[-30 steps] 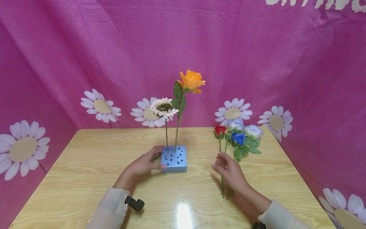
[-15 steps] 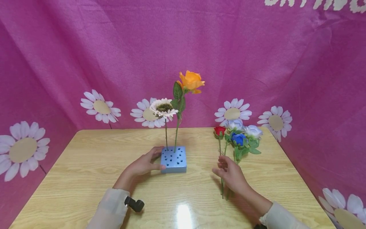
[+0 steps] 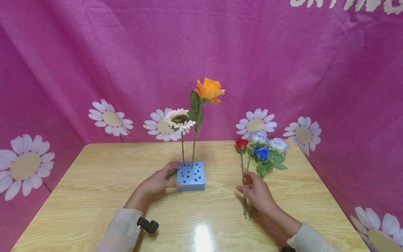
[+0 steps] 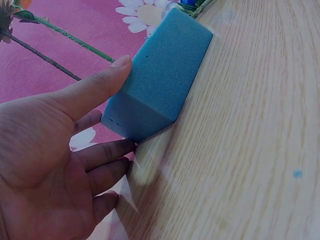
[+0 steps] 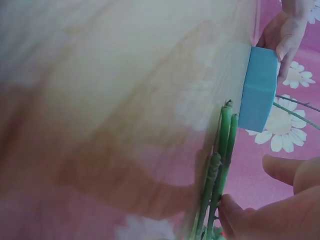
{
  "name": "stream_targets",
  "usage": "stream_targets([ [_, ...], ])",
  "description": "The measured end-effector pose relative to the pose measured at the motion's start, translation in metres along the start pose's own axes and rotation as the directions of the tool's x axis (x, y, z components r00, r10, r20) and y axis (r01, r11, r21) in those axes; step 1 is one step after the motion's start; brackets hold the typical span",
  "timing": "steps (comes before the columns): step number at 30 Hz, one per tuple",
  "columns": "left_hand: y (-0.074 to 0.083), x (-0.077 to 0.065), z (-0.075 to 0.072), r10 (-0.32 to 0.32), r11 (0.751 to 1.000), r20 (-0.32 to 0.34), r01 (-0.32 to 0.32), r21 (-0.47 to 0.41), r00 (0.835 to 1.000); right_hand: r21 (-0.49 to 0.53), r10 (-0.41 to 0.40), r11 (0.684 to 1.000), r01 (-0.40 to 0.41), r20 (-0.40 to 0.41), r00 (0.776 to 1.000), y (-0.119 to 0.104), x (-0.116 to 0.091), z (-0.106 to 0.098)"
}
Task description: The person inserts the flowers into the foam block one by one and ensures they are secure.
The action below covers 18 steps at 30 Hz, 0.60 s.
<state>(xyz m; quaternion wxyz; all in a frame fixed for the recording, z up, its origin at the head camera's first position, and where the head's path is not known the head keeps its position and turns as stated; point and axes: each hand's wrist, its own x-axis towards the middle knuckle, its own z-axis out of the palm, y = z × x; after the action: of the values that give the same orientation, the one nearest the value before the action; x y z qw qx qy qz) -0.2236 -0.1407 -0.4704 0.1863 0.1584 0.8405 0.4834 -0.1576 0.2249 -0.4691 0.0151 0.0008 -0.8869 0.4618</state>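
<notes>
Orange bloom (image 3: pixel 210 89) whole only in head view; block (image 3: pixel 192 177) in left hand (image 3: pixel 156 182), right hand (image 3: pixel 257 191) wide near stems (image 5: pixel 225 132).

Wood-grained table (image 3: pixel 104 171) with a blue block (image 3: pixel 191 177) and, right of it, loose flowers (image 3: pixel 263 153).

Blue block (image 3: pixel 191 178); orange flower (image 3: pixel 210 89); red flower (image 3: pixel 241 144); blue flower (image 3: pixel 262 153); magenta backdrop (image 3: pixel 170 63), white-daisy print.

A magenta cloth (image 3: pixel 151 56) printed with large white, tan-centred daisies (image 3: pixel 111 118) hangs in folds behind and along both sides of a pale wood-grain counter (image 3: pixel 104 171). Partly cut-off white lettering (image 3: pixel 372 5) shows at top right, while a bright reflection (image 3: pixel 203 238) gleams on the counter's near part.
</notes>
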Motion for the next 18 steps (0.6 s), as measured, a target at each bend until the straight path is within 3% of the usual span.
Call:
stream_targets([
  [18,-0.0010,-0.0008,0.0002,-0.005,1.000,-0.002,0.005,-0.023,1.000,-0.037,-0.004,0.999,0.005,0.014,1.000,0.0025,0.0001,-0.0048],
])
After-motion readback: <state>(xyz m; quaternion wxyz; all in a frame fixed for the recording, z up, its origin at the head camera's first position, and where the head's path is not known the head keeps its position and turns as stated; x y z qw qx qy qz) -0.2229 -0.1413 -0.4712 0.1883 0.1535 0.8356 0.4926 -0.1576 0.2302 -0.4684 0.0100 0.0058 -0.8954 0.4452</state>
